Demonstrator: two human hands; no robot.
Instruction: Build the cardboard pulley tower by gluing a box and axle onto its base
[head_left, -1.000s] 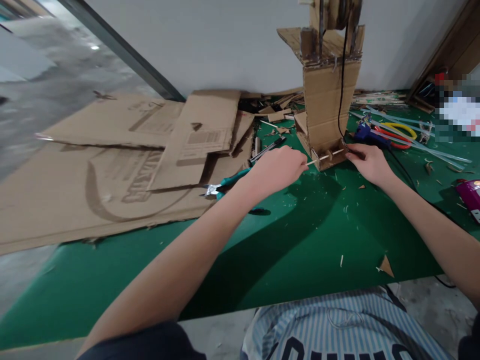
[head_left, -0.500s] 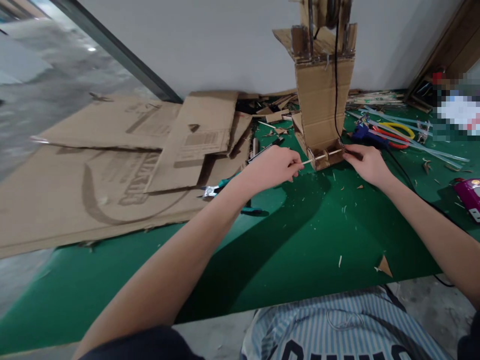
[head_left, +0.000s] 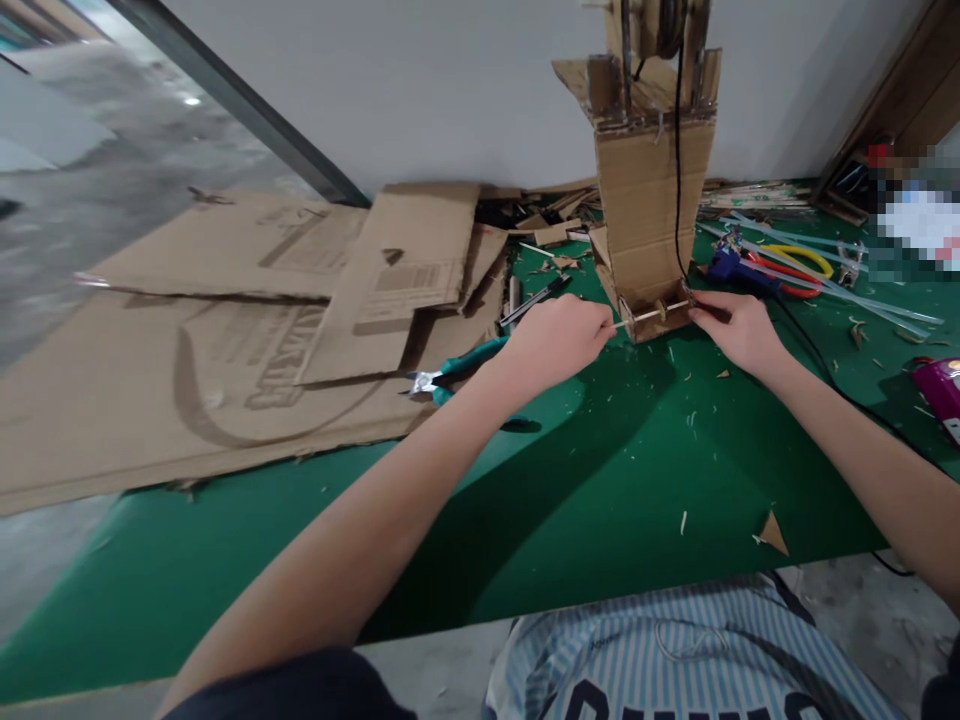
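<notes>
A tall cardboard tower (head_left: 654, 190) stands upright on the green table, with a black cord (head_left: 679, 170) running down its front. Through the small cardboard walls at its base passes a thin wooden stick (head_left: 646, 315). My left hand (head_left: 566, 332) is closed round the stick's left end, just outside the base. At the base's right wall, my right hand (head_left: 731, 325) pinches with thumb and forefinger where the stick comes through and the cord ends; whether it grips stick, wall or cord is hidden. A small cardboard disc (head_left: 661, 311) sits on the stick inside the base.
Cardboard sheets (head_left: 247, 350) cover the table's left. Green-handled pliers (head_left: 442, 378) and a black pen (head_left: 536, 300) lie beside my left forearm. Clear glue sticks (head_left: 862, 290), a blue tool (head_left: 731, 268) and orange and yellow handles (head_left: 799, 262) lie at right, near a purple device (head_left: 937, 390).
My left hand has moved slightly right, closer to the base, and its fingers are curled more tightly. The disc appears a little further right. My right hand stays at the right wall.
</notes>
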